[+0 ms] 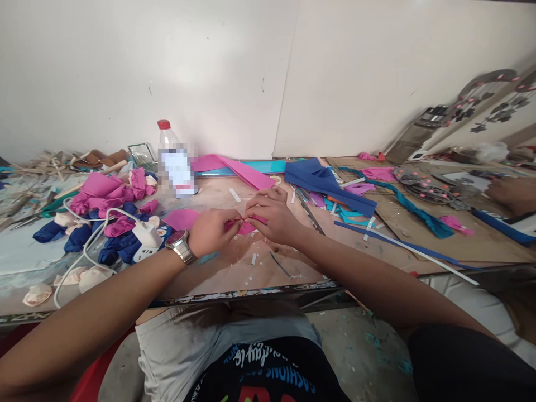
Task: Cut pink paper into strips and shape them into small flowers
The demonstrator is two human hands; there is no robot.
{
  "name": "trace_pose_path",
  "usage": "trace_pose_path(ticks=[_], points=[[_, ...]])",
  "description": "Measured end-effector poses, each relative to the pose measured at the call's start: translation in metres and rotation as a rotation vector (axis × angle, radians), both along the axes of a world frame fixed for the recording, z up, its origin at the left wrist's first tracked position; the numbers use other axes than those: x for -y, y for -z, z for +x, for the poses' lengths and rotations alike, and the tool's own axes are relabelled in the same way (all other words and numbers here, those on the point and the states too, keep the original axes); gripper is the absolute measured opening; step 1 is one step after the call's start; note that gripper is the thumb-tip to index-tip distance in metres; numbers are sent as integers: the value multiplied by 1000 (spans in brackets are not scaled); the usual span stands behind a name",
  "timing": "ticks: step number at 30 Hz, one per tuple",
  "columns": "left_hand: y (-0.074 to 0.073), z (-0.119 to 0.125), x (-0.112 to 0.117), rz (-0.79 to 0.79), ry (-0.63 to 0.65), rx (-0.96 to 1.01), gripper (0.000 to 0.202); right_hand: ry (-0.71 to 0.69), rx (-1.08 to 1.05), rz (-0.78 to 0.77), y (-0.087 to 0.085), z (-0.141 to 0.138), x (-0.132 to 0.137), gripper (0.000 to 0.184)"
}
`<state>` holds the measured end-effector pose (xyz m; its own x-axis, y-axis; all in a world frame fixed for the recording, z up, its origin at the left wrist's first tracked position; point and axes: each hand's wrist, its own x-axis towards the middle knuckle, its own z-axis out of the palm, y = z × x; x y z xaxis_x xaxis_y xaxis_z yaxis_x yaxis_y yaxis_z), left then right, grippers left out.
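Observation:
Both hands meet over the near middle of the worktable, pinching a pink strip (248, 228) of thin, soft-looking material between them. My left hand (213, 230), with a metal watch on its wrist, is closed on the strip with thumb and forefinger. Opposite it, my right hand (271, 215) pinches the same strip, its fingers curled over and hiding part of it. A pink piece (182, 219) lies flat beside my left hand. Behind the hands, a longer pink band (234, 167) stretches across the table. Dark blue folded strips (322, 181) lie beyond my right hand.
Rolled pink (100, 190) and dark blue bundles (121, 245) fill the left side, with a white cable and plug (147, 234). A phone (178, 170) leans against a bottle (164, 131). A metal ruler (307, 209) lies right; another person's hand (513, 192) is at far right.

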<state>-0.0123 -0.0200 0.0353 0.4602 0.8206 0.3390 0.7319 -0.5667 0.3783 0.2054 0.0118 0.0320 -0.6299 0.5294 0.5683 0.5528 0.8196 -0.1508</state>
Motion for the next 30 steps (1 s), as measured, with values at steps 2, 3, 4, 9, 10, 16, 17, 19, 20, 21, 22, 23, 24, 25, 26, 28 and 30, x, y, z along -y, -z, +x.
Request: trace_pose_path(ticks=[2, 3, 4, 9, 10, 16, 17, 19, 20, 21, 22, 23, 24, 25, 26, 28, 30], points=[[2, 0, -1, 66, -5, -54, 24, 5, -8, -26, -1, -1, 1, 19], [2, 0, -2, 94, 0, -75, 25, 5, -14, -45, -1, -1, 1, 19], [3, -1, -3, 115, 7, -92, 26, 4, -23, -66, -1, -1, 1, 19], [4, -2, -5, 150, 41, -128, 28, -21, -40, -130, -3, -2, 1, 23], [4, -2, -5, 149, 46, -130, 29, -24, -36, -131, -2, -2, 1, 24], [6, -2, -5, 165, 86, -111, 29, -46, 1, -131, -2, -2, 1, 27], [6, -3, -5, 167, 93, -106, 29, -48, 6, -135, -2, -2, 1, 28], [5, -3, -5, 159, 93, -94, 29, -45, 8, -144, -2, -1, 1, 27], [4, -3, -4, 147, 85, -84, 29, -40, 3, -145, -2, -1, 0, 26], [4, -3, -4, 131, 73, -70, 28, -34, -4, -143, -3, -1, 0, 24], [3, -3, -4, 111, 63, -54, 27, -29, -11, -137, -3, 0, 0, 22], [2, -2, -3, 87, 56, -35, 26, -24, -16, -128, -3, 0, 1, 20], [1, -2, -3, 58, 51, -14, 26, -20, -20, -119, -3, 0, 1, 18], [1, -2, -3, 26, 51, 7, 26, -18, -22, -108, -3, 0, 1, 17], [0, -2, -2, -6, 53, 30, 27, -20, -22, -99, -3, 0, 1, 17], [-1, -2, -2, -64, 62, 83, 29, -30, -22, -81, -3, 0, 1, 16], [-1, -1, -2, -100, 68, 143, 29, -37, -20, -73, -2, 0, 1, 14]])
